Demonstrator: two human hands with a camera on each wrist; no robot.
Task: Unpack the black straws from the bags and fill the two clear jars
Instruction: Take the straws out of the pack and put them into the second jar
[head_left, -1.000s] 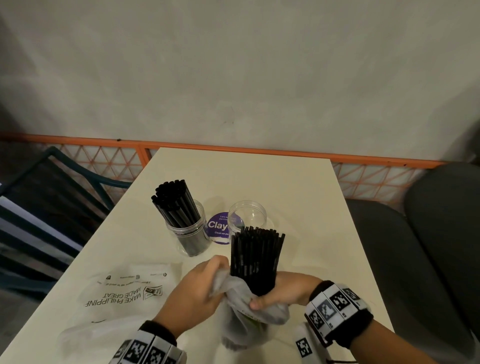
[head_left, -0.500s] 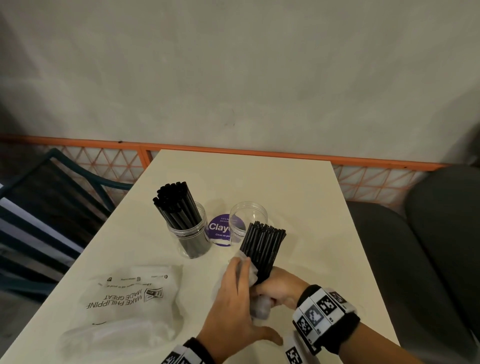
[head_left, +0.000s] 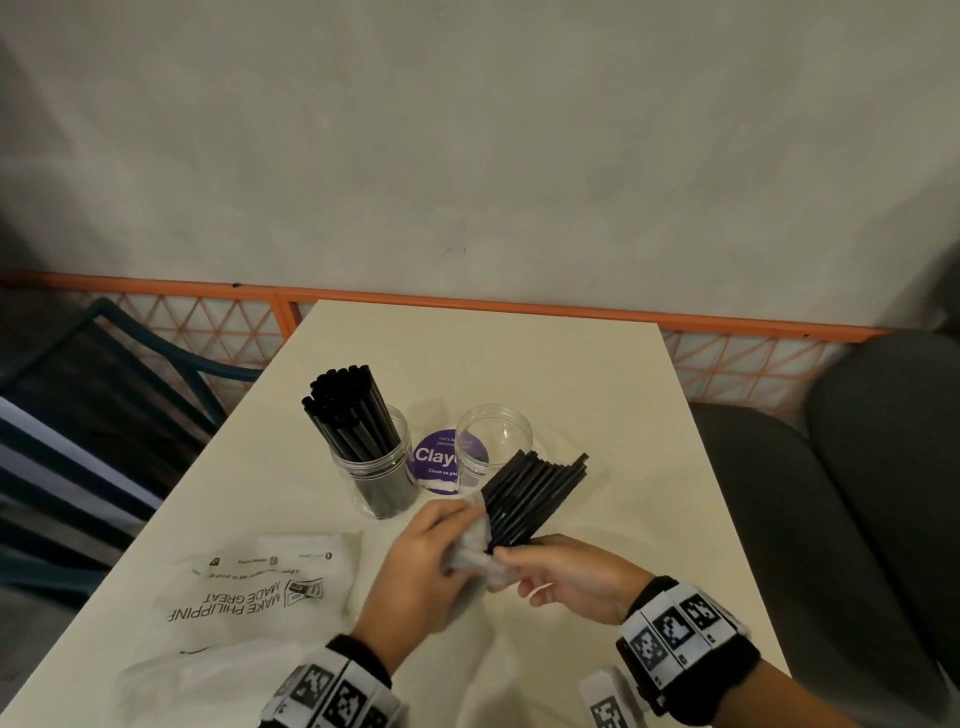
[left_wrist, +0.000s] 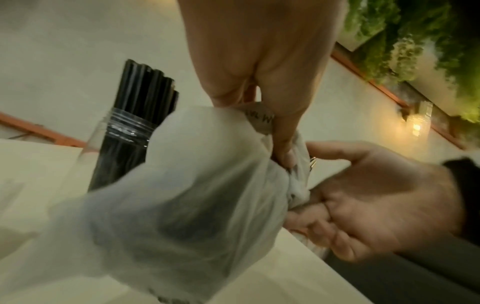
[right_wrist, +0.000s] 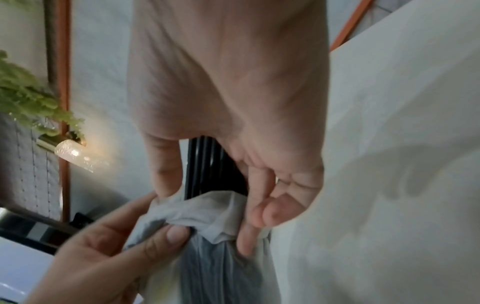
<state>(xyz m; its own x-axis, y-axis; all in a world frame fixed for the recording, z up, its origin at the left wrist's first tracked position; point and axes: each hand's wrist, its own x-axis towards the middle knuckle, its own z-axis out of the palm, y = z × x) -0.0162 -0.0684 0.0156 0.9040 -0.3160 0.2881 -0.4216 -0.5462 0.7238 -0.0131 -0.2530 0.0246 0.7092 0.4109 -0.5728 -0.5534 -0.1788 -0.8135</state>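
At the left of the counter (head_left: 613, 395) lies an emptied white bag (head_left: 260, 582) with printed lettering, flat and untouched. Next to the right stands the first clear jar (head_left: 376, 467), already packed with upright black straws. Beside it lies a purple round label (head_left: 434, 457), then the second clear jar (head_left: 493, 436), which looks empty. In front of that jar, the left hand (head_left: 415, 571) pinches the crumpled plastic of the second bag (head_left: 472, 551), thumb and fingers bunching the film near its mouth. Just right of it, the right hand (head_left: 571, 582) is curled round the lower part of the straw bundle (head_left: 535, 493) through the bag, its thumb pressing the bag's rim. The bundle leans up and to the right, most of its length bare, its far end close to the empty jar. The step in hand appears to be stripping the bag off the bundle. The next move likely calls for the left hand to draw the film clear while the right keeps the straws tight, then stand them upright over the empty jar so none fan out.
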